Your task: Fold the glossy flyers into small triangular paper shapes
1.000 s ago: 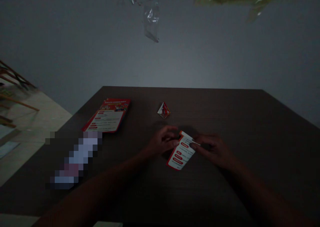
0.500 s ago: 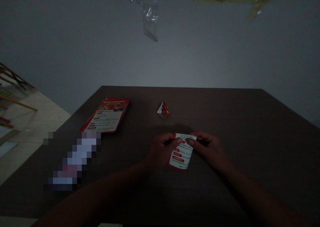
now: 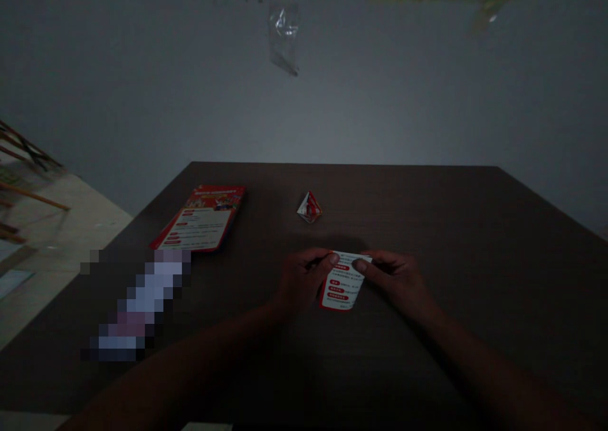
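Between my two hands is a folded leaflet [image 3: 342,289], white with dark print, red labels and a red edge. My left hand [image 3: 304,280] pinches its upper left corner, thumb on the front and fingers behind. At the upper right corner my right hand [image 3: 398,280] grips it the same way, thumb on top. The leaflet's lower end hangs toward me. Beyond the hands, a small folded paper shape [image 3: 310,208] in red and white stands on the dark table [image 3: 408,209]. The fingers behind the leaflet are mostly hidden.
A stack of red and white leaflets [image 3: 202,222] lies at the table's left side. Nearer to me a blurred-out patch [image 3: 142,304] covers something long. Behind the table rises a grey wall [image 3: 380,101] with clear plastic [image 3: 284,38] on it. Wooden legs [image 3: 33,196] show at the far left.
The leaflet's lower end has tilted up and looks shorter. My left thumb has shifted slightly left and up along its top edge. Both hands still grip it.
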{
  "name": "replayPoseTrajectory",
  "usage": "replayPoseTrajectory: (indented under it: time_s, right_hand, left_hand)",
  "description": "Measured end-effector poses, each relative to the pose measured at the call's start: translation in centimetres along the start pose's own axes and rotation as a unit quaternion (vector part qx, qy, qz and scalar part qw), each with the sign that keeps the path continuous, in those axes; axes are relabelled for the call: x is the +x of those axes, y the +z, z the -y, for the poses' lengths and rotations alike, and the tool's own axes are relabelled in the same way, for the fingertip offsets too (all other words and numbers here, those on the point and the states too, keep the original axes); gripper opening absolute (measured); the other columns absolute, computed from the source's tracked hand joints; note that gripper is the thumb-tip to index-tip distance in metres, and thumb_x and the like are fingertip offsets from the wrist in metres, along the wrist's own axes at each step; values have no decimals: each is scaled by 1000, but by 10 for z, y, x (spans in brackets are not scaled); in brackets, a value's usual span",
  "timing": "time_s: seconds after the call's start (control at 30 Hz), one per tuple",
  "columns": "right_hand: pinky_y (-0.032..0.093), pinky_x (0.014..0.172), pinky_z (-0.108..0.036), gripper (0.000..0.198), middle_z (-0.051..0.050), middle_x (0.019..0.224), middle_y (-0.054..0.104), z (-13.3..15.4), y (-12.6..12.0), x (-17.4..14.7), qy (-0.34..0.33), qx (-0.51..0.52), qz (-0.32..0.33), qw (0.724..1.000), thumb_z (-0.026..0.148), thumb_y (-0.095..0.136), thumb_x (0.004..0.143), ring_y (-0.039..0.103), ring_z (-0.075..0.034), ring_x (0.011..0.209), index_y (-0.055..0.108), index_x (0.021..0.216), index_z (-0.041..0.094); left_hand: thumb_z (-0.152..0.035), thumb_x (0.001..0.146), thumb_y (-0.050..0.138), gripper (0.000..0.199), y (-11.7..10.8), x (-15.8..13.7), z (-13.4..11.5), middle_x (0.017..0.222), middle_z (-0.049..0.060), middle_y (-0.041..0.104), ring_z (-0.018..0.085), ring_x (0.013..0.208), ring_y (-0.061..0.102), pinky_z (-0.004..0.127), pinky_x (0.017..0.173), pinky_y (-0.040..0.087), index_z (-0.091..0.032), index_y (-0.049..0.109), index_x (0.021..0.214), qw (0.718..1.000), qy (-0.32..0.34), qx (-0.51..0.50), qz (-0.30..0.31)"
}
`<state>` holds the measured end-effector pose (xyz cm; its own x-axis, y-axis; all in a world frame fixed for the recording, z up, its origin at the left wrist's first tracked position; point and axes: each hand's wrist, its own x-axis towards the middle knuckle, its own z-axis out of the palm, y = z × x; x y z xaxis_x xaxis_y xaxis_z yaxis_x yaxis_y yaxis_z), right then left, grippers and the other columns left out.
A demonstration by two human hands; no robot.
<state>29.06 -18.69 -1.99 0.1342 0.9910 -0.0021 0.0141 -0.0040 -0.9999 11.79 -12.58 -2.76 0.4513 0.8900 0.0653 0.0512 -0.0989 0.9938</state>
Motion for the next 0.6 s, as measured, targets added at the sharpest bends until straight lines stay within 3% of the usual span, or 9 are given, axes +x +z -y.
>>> replayPoseTrajectory:
  time_s: [0.6]
  right_hand:
    - [53,69,-32,19,-5,80,72,2,-2,0,0,-13,13,1000,37,69,72,65,-19,74,75,81,21]
  left_hand:
    - [-35,80,59,24,-1,0,3,71,3,70,14,63,64,21,55,49,-14,70,81,1000,29,8,-7]
